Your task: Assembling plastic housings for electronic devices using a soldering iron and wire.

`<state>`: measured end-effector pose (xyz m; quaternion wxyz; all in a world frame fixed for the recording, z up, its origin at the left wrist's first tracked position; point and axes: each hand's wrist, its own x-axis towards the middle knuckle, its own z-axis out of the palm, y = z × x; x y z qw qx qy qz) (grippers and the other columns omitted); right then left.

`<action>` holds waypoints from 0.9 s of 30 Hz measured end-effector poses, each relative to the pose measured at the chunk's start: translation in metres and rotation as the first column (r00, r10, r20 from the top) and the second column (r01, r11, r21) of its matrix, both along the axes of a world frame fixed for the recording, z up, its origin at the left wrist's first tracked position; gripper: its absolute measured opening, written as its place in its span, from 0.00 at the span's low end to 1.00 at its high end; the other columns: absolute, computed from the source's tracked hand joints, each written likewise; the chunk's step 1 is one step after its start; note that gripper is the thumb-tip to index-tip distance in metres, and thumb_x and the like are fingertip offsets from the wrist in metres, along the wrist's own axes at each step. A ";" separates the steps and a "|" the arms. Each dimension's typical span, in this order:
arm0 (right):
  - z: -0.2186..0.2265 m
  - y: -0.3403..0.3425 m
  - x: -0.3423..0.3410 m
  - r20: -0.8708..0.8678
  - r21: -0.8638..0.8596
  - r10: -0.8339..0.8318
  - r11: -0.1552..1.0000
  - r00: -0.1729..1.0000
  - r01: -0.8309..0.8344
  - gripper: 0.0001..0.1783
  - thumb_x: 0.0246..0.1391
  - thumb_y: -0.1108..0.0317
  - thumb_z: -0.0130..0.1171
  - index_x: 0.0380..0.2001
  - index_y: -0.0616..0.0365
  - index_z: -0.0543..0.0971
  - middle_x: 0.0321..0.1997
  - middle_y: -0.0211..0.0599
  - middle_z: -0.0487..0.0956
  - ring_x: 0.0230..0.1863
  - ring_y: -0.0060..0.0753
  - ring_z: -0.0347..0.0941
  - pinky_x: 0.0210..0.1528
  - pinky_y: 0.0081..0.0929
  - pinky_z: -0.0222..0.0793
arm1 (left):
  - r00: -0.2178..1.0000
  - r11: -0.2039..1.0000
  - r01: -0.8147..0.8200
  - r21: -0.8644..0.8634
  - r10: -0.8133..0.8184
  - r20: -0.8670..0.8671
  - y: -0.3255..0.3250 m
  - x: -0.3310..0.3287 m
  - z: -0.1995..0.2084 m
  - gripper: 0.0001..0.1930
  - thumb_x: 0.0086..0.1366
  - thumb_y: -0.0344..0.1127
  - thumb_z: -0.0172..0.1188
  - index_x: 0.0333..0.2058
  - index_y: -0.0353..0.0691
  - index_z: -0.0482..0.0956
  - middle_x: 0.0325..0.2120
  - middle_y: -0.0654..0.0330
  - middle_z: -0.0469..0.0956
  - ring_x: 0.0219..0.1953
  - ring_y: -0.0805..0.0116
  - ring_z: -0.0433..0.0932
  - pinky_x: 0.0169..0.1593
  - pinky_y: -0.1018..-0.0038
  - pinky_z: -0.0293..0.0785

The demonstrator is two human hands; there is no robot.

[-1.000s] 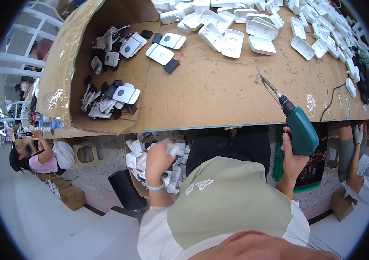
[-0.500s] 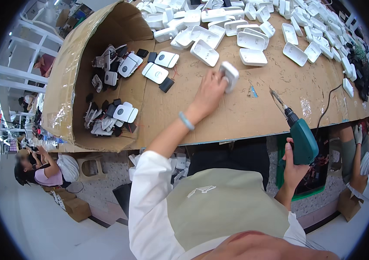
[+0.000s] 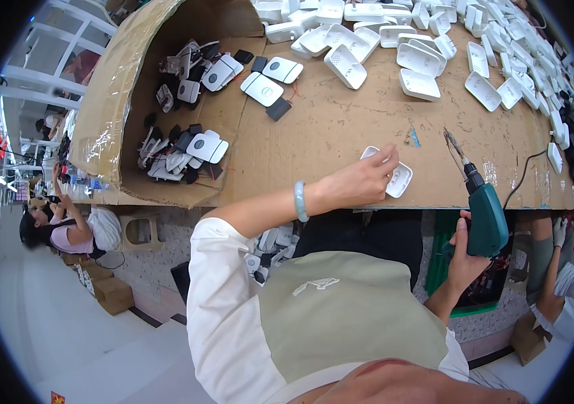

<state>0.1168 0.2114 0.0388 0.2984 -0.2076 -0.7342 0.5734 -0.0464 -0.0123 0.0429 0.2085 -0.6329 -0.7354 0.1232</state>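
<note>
My right hand is wrapped round the handle of a green pistol-grip soldering gun. Its thin metal tip points up and away over the cardboard-covered table. Near the table's front edge, my left hand is over a shallow white plastic casing, which lies with its hollow side up. The left fingers are bent and drawn together, partly covering the casing; anything small between them cannot be made out. Beyond the soldering gun's tip, a small blue patch shows on the table surface.
Many white casings spread across the table's far side. At left, an open cardboard box holds white-and-black modules, with a few more modules just outside it. A black cord runs at right. Other people sit at both sides.
My left hand has come nearer to me, and the casing it held up now lies flat near the table's front edge. My right hand still holds the soldering gun.
</note>
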 end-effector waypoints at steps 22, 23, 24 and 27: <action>0.001 -0.012 0.003 0.063 -0.041 0.075 0.997 0.995 -0.073 0.12 0.59 0.80 0.63 0.47 0.67 0.80 0.43 0.39 0.85 0.24 0.14 0.68 0.27 0.14 0.63 | 0.184 0.065 -0.983 0.174 0.235 0.954 -0.131 0.011 -0.063 0.11 0.68 0.25 0.58 0.47 0.28 0.76 0.44 0.46 0.77 0.40 0.60 0.80 0.40 0.68 0.77; 0.002 -0.014 0.002 0.081 -0.038 0.079 0.996 0.994 -0.076 0.12 0.59 0.80 0.63 0.47 0.67 0.80 0.43 0.39 0.85 0.24 0.14 0.68 0.27 0.14 0.63 | 0.197 0.039 -0.980 0.194 0.284 0.938 -0.125 0.028 -0.067 0.11 0.67 0.24 0.56 0.48 0.27 0.77 0.47 0.44 0.75 0.44 0.54 0.77 0.46 0.64 0.74; 0.004 -0.016 0.001 0.062 -0.045 0.088 0.995 0.994 -0.086 0.12 0.59 0.80 0.63 0.47 0.67 0.80 0.43 0.39 0.85 0.24 0.14 0.68 0.27 0.14 0.63 | 0.209 0.018 -0.976 0.216 0.336 0.918 -0.117 0.042 -0.060 0.12 0.66 0.22 0.55 0.48 0.26 0.78 0.49 0.42 0.73 0.49 0.48 0.74 0.53 0.60 0.71; 0.012 -0.021 0.002 0.037 -0.041 0.088 0.995 0.995 -0.086 0.13 0.59 0.81 0.63 0.47 0.67 0.80 0.43 0.40 0.85 0.24 0.14 0.68 0.27 0.14 0.63 | 0.304 0.157 -0.952 0.261 0.424 0.853 -0.109 0.062 -0.046 0.18 0.65 0.23 0.52 0.54 0.28 0.75 0.58 0.39 0.67 0.60 0.42 0.65 0.64 0.55 0.61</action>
